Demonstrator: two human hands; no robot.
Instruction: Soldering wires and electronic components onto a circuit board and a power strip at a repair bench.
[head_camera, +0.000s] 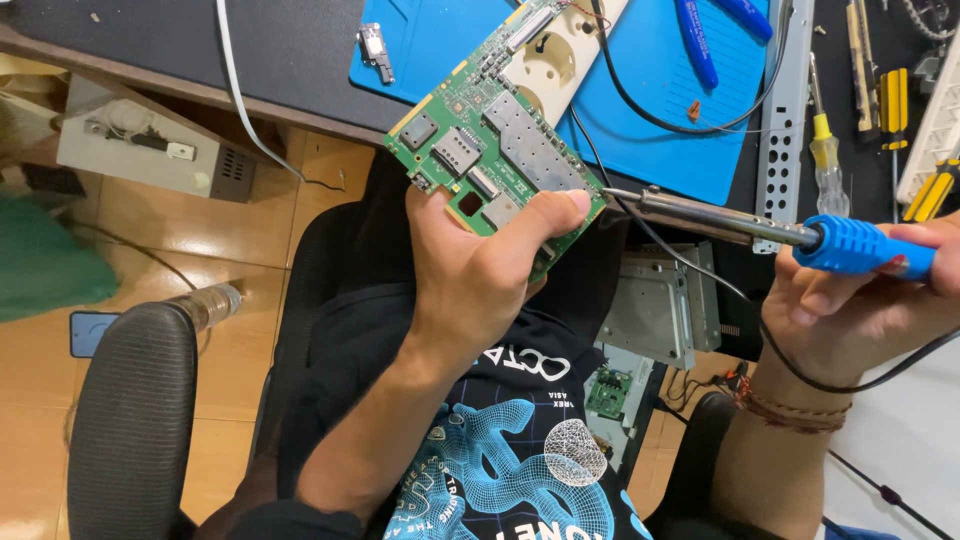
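Left hand (480, 285) grips a green rectangular circuit board with silver shield cans (495, 150), thumb across its lower right corner, fingers (560, 205) clenched on the edge. The board is tilted and held up in the air above the person's lap, in front of the dark tabletop (250, 50) edge.

Right hand (860, 300) is closed round the blue ribbed handle of a soldering iron with a metal barrel (760, 228). The iron's tip touches the board's right edge, just beside the left thumb. Its black cord (700, 275) loops under the barrel.

On the tabletop: a blue silicone work mat (650, 90), a cream power strip (560, 55) partly behind the board, blue-handled pliers (700, 35), a yellow-handled screwdriver (825, 150). A black mesh chair armrest (135, 400) is lower left.
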